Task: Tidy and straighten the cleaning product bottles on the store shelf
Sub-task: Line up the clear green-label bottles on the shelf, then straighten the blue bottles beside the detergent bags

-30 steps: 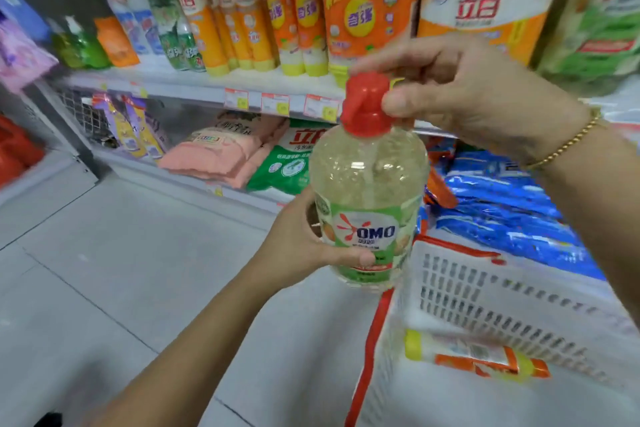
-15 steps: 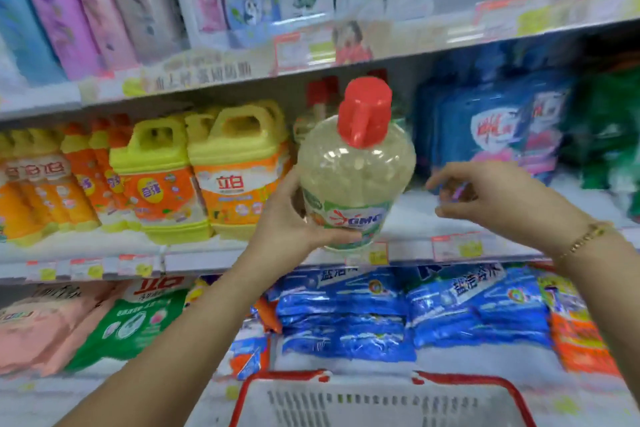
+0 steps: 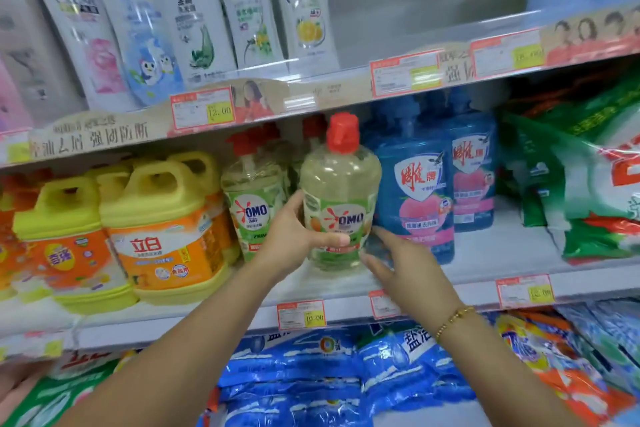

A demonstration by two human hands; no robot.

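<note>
- Jugs (image 3: 166, 229), yellow, stand at the 9 o'clock end of the shelf (image 3: 485, 253); a second OMO (image 3: 254, 208) stands just right of them
- Left hand (image 3: 294, 236) grips the bottle (image 3: 341, 198) from its 8 o'clock side, thumb across the label; bottle upright at mid-shelf, between the second OMO and the blue bottles (image 3: 415, 191); I cannot tell whether its base rests on the shelf
- Right hand (image 3: 405, 263) at the bottle's 4 o'clock, fingers straight, holding nothing; contact blurred
</note>
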